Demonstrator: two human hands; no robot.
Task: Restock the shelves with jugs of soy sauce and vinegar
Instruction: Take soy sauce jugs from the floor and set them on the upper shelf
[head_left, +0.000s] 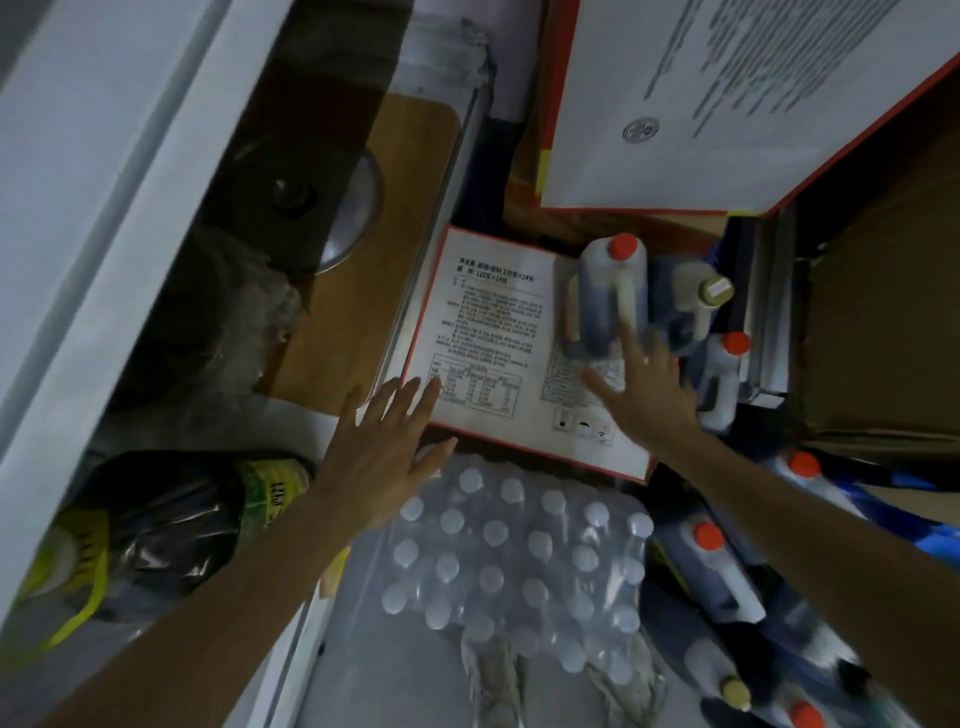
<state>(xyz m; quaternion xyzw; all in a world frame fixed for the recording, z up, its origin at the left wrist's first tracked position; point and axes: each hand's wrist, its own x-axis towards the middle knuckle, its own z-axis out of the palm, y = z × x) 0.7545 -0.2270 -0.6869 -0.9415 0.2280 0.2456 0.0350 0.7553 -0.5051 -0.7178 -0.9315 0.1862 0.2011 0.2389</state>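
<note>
Stockroom aisle, from above: right hand (644, 395), fingers spread wide & holding nothing, stretches toward a red-capped jug of dark sauce (605, 301) upright on a printed carton (483, 322). Left hand (384, 452) hovers flat, empty. Best approach, prob.: hook its handle (627, 299), lift straight up.
</note>
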